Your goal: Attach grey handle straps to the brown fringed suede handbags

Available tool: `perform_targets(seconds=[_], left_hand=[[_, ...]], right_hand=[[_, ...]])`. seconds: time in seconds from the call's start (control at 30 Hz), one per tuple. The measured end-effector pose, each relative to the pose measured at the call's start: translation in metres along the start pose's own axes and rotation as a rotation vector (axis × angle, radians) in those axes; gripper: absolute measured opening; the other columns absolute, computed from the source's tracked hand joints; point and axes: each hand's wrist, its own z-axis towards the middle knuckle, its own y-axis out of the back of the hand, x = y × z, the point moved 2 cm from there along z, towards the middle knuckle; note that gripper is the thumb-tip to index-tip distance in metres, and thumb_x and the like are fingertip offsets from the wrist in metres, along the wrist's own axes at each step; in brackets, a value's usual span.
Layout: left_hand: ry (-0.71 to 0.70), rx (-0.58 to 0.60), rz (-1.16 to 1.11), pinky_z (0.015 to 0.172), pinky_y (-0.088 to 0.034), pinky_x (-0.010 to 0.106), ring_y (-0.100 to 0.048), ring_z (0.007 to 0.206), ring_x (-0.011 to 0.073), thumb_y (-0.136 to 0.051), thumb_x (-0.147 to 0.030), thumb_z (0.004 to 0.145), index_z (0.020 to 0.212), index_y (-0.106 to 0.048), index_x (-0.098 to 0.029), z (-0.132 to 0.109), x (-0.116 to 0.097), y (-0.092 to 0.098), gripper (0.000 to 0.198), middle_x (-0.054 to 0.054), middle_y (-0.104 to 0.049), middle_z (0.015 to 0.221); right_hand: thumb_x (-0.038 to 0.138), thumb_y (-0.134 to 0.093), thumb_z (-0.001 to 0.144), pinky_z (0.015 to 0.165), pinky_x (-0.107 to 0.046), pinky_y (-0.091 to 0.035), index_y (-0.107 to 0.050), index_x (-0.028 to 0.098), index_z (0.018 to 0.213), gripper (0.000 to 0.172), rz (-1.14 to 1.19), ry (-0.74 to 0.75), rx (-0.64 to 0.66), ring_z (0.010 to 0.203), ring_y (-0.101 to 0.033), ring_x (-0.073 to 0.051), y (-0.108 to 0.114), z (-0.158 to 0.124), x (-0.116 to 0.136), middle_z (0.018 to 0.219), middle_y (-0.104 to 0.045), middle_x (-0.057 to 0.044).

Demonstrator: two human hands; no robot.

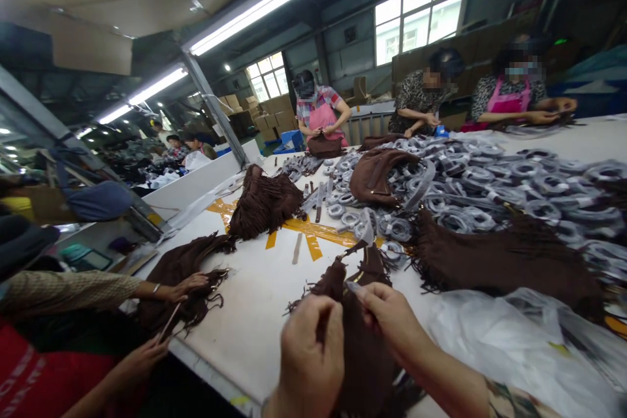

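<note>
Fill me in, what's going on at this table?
The person's right hand pinches a small pale piece over a brown fringed bag. The left hand is curled close by; whether it grips anything is hidden. To the left, a co-worker's hand lies on another brown fringed item, and their other hand holds a thin stick. Clear-wrapped coils lie heaped farther up the white table.
</note>
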Motion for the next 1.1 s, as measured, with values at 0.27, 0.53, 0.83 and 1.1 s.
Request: perform_targets(seconds=[0.27,0.53,0.83,1.1], left_hand=[[0.609,0.291,-0.961,0.07,-0.049,0.028,-0.054,0.07,0.0125,-0.051,-0.055,0.09,0.1,-0.066,-0.013,-0.022,0.026,-0.056,0.046,0.004,-0.06,0.08],[0.77,0.12,-1.079,0.05,-0.039,0.023,-0.052,0.056,0.0104,-0.063,-0.05,0.083,0.096,-0.069,-0.006,-0.008,0.025,-0.074,0.046,0.007,-0.064,0.07],[0.806,0.297,-1.064,0.068,-0.049,0.029,-0.065,0.073,0.0182,-0.068,-0.047,0.08,0.084,-0.069,-0.007,-0.007,0.024,-0.063,0.04,0.014,-0.073,0.086],[0.785,0.359,-1.122,0.079,-0.05,0.032,-0.068,0.083,0.0216,-0.066,-0.044,0.083,0.09,-0.071,-0.007,-0.022,0.026,-0.062,0.039,0.018,-0.074,0.095]], right_hand=[[0.04,-0.073,0.072,0.04,-0.015,-0.039,-0.06,0.014,0.073,0.029,0.23,-0.285,0.295,0.05,-0.057,-0.007,-0.003,-0.007,0.014,0.062,-0.061,0.001],[0.038,-0.076,0.075,0.045,-0.015,-0.05,-0.07,0.009,0.085,0.031,0.164,-0.316,0.413,0.061,-0.068,-0.012,0.013,-0.019,0.023,0.077,-0.071,-0.007],[0.045,-0.076,0.074,0.04,-0.015,-0.042,-0.063,0.011,0.078,0.037,0.123,-0.344,0.448,0.056,-0.069,-0.013,0.022,-0.045,0.008,0.078,-0.073,-0.008],[0.058,-0.067,0.072,0.04,-0.016,-0.035,-0.062,0.012,0.069,0.046,-0.119,-0.227,0.403,0.05,-0.065,-0.012,0.02,-0.06,0.01,0.072,-0.072,-0.007]])
